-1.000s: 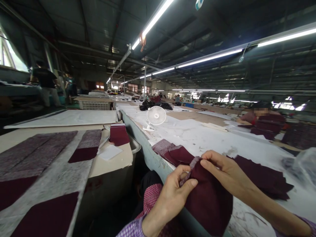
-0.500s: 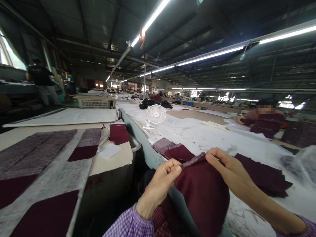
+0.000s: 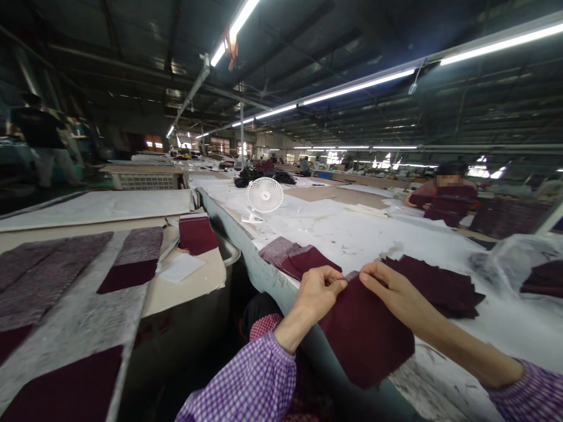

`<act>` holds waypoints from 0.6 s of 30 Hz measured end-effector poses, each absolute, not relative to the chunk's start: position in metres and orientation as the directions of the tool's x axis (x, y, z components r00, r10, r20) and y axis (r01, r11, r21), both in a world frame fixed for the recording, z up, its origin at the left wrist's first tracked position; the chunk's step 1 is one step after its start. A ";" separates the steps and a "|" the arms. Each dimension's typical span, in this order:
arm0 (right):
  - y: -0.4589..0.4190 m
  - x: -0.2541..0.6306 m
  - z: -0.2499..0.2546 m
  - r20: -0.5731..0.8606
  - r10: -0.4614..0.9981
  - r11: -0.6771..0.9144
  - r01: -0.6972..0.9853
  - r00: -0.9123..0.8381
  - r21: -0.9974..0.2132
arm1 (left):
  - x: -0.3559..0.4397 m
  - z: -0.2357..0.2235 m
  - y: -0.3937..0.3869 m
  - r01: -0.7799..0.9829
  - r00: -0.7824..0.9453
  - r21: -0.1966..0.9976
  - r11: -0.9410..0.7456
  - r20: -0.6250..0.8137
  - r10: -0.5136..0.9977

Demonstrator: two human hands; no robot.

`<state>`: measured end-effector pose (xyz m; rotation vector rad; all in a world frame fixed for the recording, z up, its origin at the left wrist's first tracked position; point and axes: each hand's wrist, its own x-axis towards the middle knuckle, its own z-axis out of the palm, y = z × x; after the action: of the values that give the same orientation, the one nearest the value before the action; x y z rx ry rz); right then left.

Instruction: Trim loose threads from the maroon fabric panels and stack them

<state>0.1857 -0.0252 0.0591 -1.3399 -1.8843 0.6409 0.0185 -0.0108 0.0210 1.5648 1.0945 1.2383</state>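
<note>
Maroon fabric (image 3: pixel 367 331) is pinched along its top edge between the fingertips of the left hand (image 3: pixel 319 293) and those of the right hand (image 3: pixel 389 290), and its lower part is hung over the near edge of the white-covered desk (image 3: pixel 308 225). A short greyish strip of the cloth is exposed between the two grips. Beyond the left hand, overlapping maroon and greyish pieces (image 3: pixel 299 258) are laid near the desk's edge; a dark maroon stack (image 3: pixel 435 284) is spread beside the right forearm. Farther back, a white fan (image 3: pixel 264 195) is stood on the desk.
</note>
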 end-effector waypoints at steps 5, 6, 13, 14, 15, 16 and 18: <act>-0.001 0.233 0.040 -0.105 0.960 0.105 0.682 -0.259 -0.724 | 0.038 0.005 0.004 0.653 0.221 0.637 -0.410 0.357 0.908; 0.005 0.241 0.039 -0.084 0.955 0.157 0.725 -0.284 -0.670 | 0.039 0.002 0.004 0.698 0.238 0.583 -0.417 0.360 0.902; 0.031 0.243 0.040 0.144 0.783 0.611 0.709 -0.605 -0.352 | 0.047 -0.003 0.007 0.777 0.303 0.437 -0.452 0.370 0.878; 0.033 0.240 0.039 0.137 0.776 0.620 0.706 -0.615 -0.341 | 0.047 -0.003 0.008 0.786 0.309 0.422 -0.453 0.367 0.878; 0.035 0.238 0.039 0.124 0.771 0.624 0.704 -0.624 -0.337 | 0.047 -0.003 0.008 0.791 0.314 0.411 -0.453 0.363 0.877; 0.036 0.236 0.039 0.110 0.765 0.630 0.700 -0.635 -0.337 | 0.047 -0.003 0.009 0.791 0.318 0.408 -0.455 0.362 0.876; 0.037 0.235 0.039 0.095 0.746 0.647 0.684 -0.659 -0.336 | 0.046 -0.003 0.010 0.784 0.324 0.415 -0.461 0.360 0.875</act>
<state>0.2349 0.0374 0.0394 -1.1644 -2.6422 0.4018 0.0462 0.0097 -0.0031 2.4171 1.5303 0.8203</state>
